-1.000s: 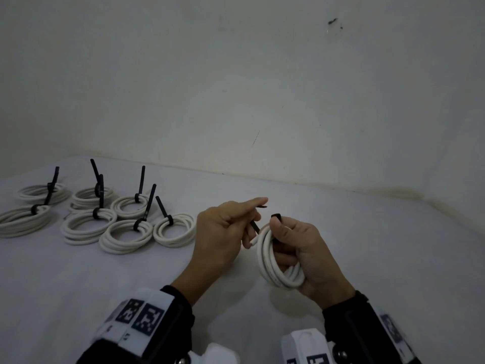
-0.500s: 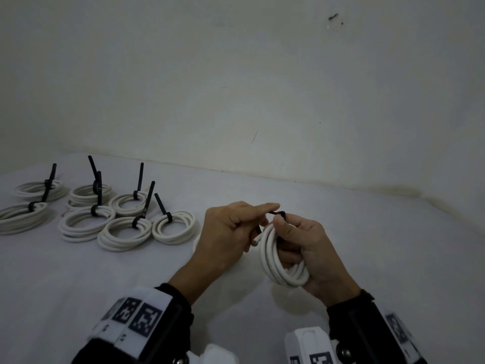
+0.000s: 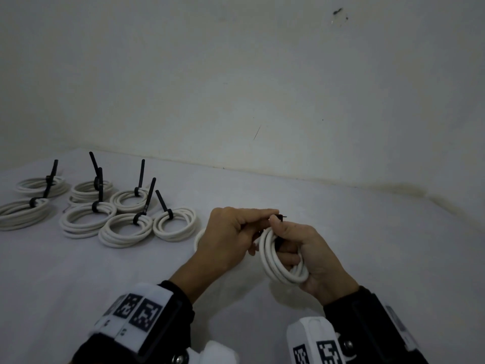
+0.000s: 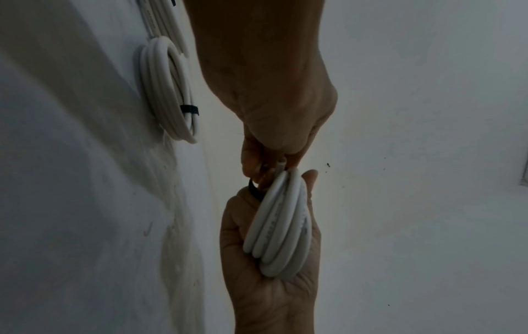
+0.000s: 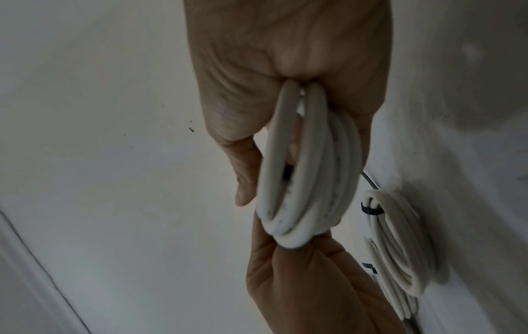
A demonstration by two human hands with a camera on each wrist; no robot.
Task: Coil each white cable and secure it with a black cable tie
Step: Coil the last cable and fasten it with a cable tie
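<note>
Both hands have closed in on each other since a second ago: the left hand point(image 3: 228, 240), then apart from the coil with its forefinger stretched out, now meets the right thumb at the coil's top, fingers and thumb pinched on the black cable tie point(image 3: 278, 218), whose tip pokes out to the right. The right hand point(image 3: 307, 254) has its fingers curled through the white cable coil point(image 3: 280, 261) and holds it on edge, above the white counter point(image 3: 393, 253), ring standing upright, its opening facing left and right. Seven finished coils point(image 3: 126, 229) lie flat at the left of the counter, each bound by one black tie whose tail points up. Part of another white coil point(image 3: 199, 236) shows behind the left hand.
</note>
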